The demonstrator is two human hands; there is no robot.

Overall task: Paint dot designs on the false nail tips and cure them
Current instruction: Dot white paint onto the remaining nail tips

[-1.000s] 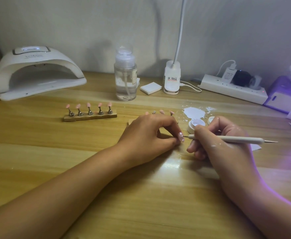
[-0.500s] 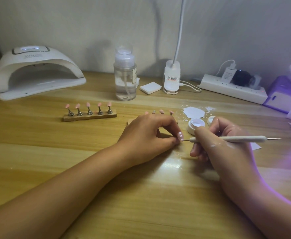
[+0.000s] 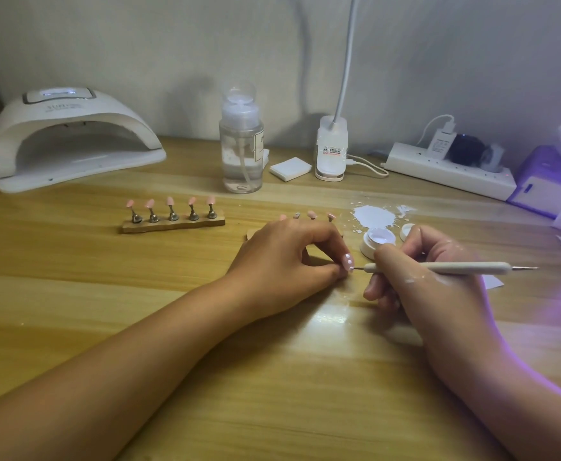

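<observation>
My left hand pinches a pink false nail tip between thumb and forefinger; the tip shows white dots. My right hand grips a white dotting pen, and its fine metal point touches the lower edge of that tip. An open white paint jar sits just behind the pen. A wooden stand to the left carries several pink tips on metal posts. A second stand is mostly hidden behind my left hand. The white curing lamp stands at the far left.
A clear pump bottle, a white pad and a desk lamp base line the back of the wooden table. A power strip and a purple tissue box lie right. White paint is smeared on the table.
The pen tip has come back against the nail tip after drawing slightly away. My left hand has stayed in place.
</observation>
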